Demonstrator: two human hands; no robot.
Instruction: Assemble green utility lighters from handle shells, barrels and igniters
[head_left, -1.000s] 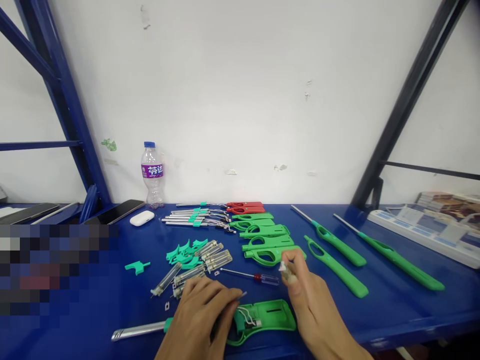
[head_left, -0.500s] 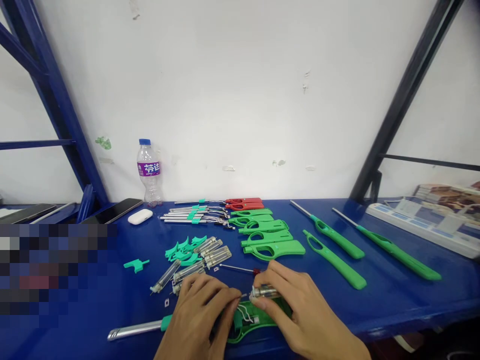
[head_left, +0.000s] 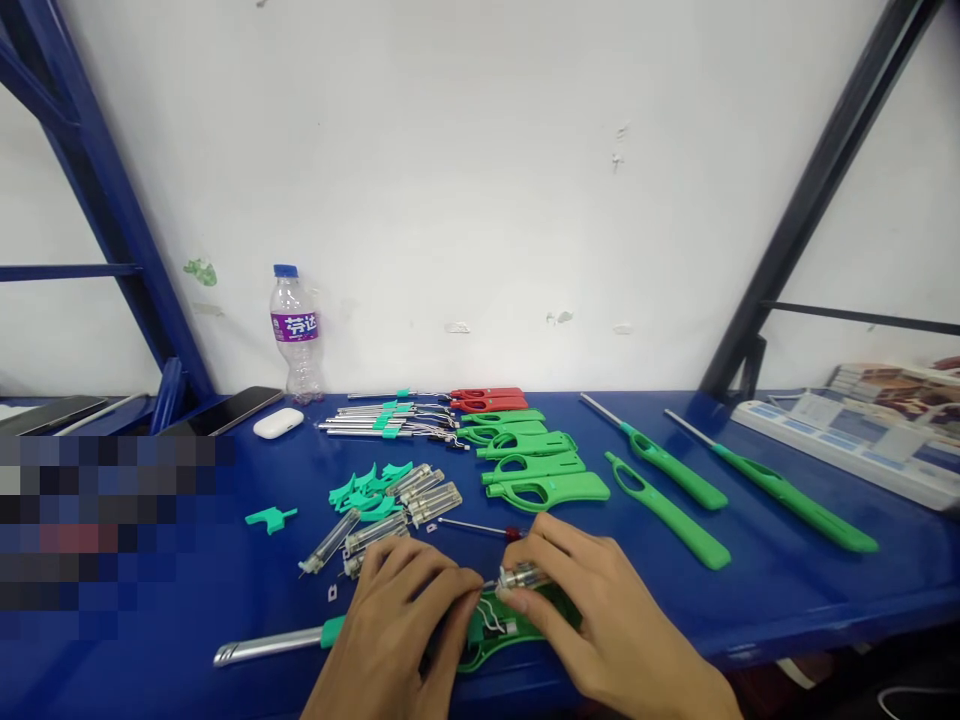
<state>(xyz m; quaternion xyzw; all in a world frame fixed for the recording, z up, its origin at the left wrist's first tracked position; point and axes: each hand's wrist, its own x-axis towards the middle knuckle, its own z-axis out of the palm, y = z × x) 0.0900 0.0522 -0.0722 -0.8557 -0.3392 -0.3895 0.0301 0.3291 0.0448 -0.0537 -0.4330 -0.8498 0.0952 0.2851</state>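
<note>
My right hand (head_left: 600,615) is closed around a clear fuel tank (head_left: 523,576), its valve end pointing left. Thumb and forefinger of my left hand (head_left: 397,620) pinch a thin tube (head_left: 490,585), whose tip is at the tank's valve; I cannot tell if it is fitted on. Beneath both hands lies an open green lighter shell (head_left: 487,655), with white wires and a small black part inside. A silver lighter barrel (head_left: 270,645) with a teal collar extends left from under my left hand, which hides its inner end.
Beyond my hands lie clear tanks (head_left: 375,533), teal triggers (head_left: 371,490), a screwdriver (head_left: 480,528), metal barrels with wires (head_left: 375,420), green shells (head_left: 551,490) and red shells (head_left: 487,400). Long green lighters (head_left: 679,475) and a power strip (head_left: 840,455) are right; a bottle (head_left: 296,335) stands back left.
The view has tilted slightly, so the table things sit a little higher. The tank's valve and the tube tip have come slightly closer together; both hands keep their grip.
</note>
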